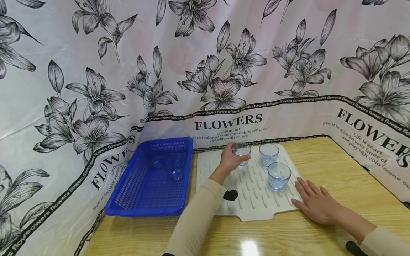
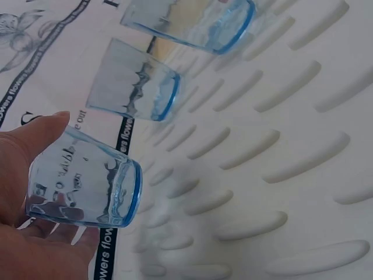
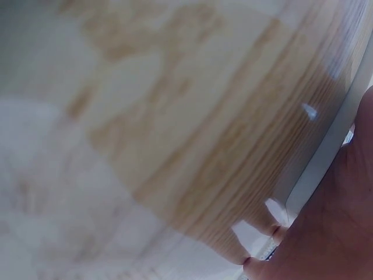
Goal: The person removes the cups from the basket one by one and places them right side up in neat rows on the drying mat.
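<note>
Nearest the camera, short of the left fingers, a pale left sleeve [image 1: 193,220], with a matching right sleeve [image 1: 385,241] behind the right fingers; farther on, the left hand [image 1: 230,158] with fingers curled round a clear, blue-tinted glass [image 1: 240,149] – thumb to one side, other fingers to the opposite side, mouth roughly upward; held over the far part of a ridged white mat [image 1: 253,204], with contact between base and ridges impossible to tell.

Just right of those fingers, a second glass [image 1: 269,155], upright on the mat; nearer and farther right, between the two hands, a third glass [image 1: 279,177], also upright; left of the left fingers, a blue basket [image 1: 145,213] with more glassware [image 1: 174,167] inside, too blurred to count.

On the right, the right hand [image 1: 317,202], palm down on the wooden counter [image 1: 346,167], fingers straight and slightly spread, holding nothing – tips at the mat's right edge, apparently steadying.

By judgement, in the middle of handling one glass at the mat, probably setting down; calling next for a level base, clearance from the second glass beside the fingers, and release only once firmly seated.
</note>
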A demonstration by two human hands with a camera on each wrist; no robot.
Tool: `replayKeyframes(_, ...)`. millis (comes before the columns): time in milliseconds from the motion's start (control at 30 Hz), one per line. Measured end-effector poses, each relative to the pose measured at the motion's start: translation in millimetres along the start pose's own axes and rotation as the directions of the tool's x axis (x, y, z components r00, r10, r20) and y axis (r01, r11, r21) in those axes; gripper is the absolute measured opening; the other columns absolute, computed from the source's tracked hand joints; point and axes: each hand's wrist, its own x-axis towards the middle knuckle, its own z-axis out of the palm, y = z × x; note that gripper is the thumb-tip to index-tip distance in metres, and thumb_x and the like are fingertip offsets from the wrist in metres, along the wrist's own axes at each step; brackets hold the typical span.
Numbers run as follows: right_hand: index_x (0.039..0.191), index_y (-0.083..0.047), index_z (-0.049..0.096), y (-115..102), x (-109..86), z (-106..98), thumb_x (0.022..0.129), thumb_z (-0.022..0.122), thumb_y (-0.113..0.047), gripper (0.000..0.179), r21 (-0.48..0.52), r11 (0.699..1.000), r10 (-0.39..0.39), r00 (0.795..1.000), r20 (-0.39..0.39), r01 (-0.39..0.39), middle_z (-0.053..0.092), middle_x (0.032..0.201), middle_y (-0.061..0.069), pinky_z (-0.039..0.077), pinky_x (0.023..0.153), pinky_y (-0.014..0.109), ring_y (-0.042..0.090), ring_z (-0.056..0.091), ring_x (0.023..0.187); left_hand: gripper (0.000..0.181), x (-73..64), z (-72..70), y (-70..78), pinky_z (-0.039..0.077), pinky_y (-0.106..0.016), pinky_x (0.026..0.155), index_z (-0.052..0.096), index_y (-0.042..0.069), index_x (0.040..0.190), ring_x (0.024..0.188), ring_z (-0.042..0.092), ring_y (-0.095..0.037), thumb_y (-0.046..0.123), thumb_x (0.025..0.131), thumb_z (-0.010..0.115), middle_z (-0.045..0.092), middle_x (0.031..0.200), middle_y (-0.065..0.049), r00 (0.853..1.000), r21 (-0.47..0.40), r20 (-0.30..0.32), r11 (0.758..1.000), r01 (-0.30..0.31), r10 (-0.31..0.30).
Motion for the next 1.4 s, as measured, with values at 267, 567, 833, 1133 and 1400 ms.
replayKeyframes(267, 0.152, 0.010, 0.038, -1, -1.1, 1, 0.106, 0.049, -0.047, 0.074, 0.011, 1.000, -0.003, 1.000, 0.005, 0.002, 0.032, 0.159, 0.032, 0.022, 0.107, 0.079, 0.057, 0.028, 0.143, 0.084, -1.1, 5.5, -10.5, 0.046, -0.047, 0.109, 0.044, 0.010, 0.153, 0.137, 0.049, -0.032, 0.025, 0.083, 0.088, 0.052, 0.147, -0.010, 0.999, 0.016, -0.017, 0.999, 0.043, -0.043)
replayKeyframes(567, 0.150, 0.011, 0.040, -2, -0.3, 5, 0.106, 0.051, -0.046, 0.073, 0.015, 0.999, -0.028, 0.999, -0.046, 0.029, 0.034, 0.157, 0.032, 0.024, 0.106, 0.079, 0.057, 0.030, 0.142, 0.087, 0.4, 3.7, -16.2, 0.046, -0.050, 0.109, 0.040, 0.012, 0.156, 0.140, 0.045, -0.035, 0.028, 0.084, 0.087, 0.049, 0.151, -0.012, 0.996, 0.002, -0.028, 0.996, 0.084, -0.084)
replayKeyframes(833, 0.152, 0.010, 0.037, 2, 1.0, 8, 0.107, 0.048, -0.047, 0.074, 0.024, 0.999, -0.028, 0.999, -0.043, 0.030, 0.031, 0.159, 0.032, 0.022, 0.106, 0.080, 0.057, 0.026, 0.144, 0.088, 1.5, 5.9, -17.2, 0.047, -0.049, 0.108, 0.038, 0.012, 0.157, 0.139, 0.047, -0.033, 0.028, 0.086, 0.086, 0.052, 0.149, -0.008, 0.996, -0.015, -0.023, 0.997, 0.081, -0.082)
replayKeyframes(1133, 0.151, 0.010, 0.039, -4, -1.1, 4, 0.106, 0.050, -0.046, 0.074, 0.018, 1.000, -0.006, 1.000, -0.016, 0.006, 0.033, 0.158, 0.032, 0.022, 0.107, 0.079, 0.056, 0.028, 0.143, 0.090, 0.5, 8.9, -19.7, 0.045, -0.051, 0.109, 0.039, 0.013, 0.157, 0.139, 0.046, -0.035, 0.031, 0.083, 0.087, 0.046, 0.154, -0.013, 0.997, 0.016, -0.038, 0.997, 0.074, -0.073)
replayKeyframes(1400, 0.151, 0.011, 0.038, -1, -2.3, 0, 0.107, 0.049, -0.047, 0.074, 0.002, 1.000, 0.000, 1.000, -0.003, 0.000, 0.032, 0.159, 0.032, 0.023, 0.107, 0.079, 0.057, 0.028, 0.143, 0.102, 0.9, 5.6, -17.0, 0.040, -0.050, 0.115, 0.027, 0.011, 0.161, 0.146, 0.039, -0.034, 0.028, 0.082, 0.089, 0.038, 0.160, -0.014, 1.000, 0.069, 0.008, 0.998, 0.009, -0.009)
